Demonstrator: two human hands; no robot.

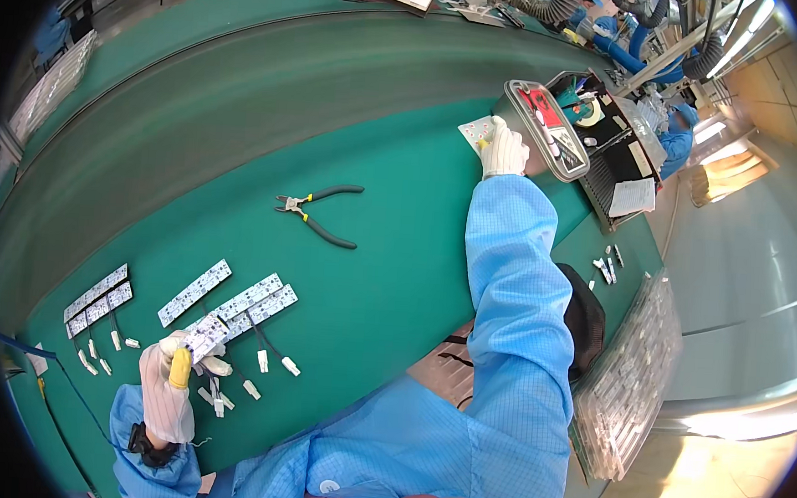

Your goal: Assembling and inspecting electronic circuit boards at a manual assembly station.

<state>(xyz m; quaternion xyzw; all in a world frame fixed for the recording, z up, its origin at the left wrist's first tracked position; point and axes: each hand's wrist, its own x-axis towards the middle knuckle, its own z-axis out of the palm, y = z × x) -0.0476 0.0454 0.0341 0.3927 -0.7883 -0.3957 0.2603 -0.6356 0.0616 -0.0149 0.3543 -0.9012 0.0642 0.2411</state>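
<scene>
in the head view, the work in hand appears to be the handling of small white circuit board strips, and the step looks like fetching something from a small white sheet [472, 133] with red marks while one board waits. the left hand [170, 377], gloved and with a yellow finger cover, is closed on a circuit board [205, 336], the covered digit pressed over its near end. this board is at the lower left, just beside a pair of overlapping strips [263, 305] on the green mat [397, 276]; its cables are hard to sort from those around it.

the right hand [505, 151] reaches far forward to the sheet, beside a clear-sided bin [571, 175]. its fingers are bent at the sheet's edge, but whether they pinch it, or anything on it, cannot be told.

the next move probably calls for a fine fingertip pinch on the right and a steady hold on the left. the cutters [293, 204] lie spread on the mat between the hands, touched by neither.
</scene>
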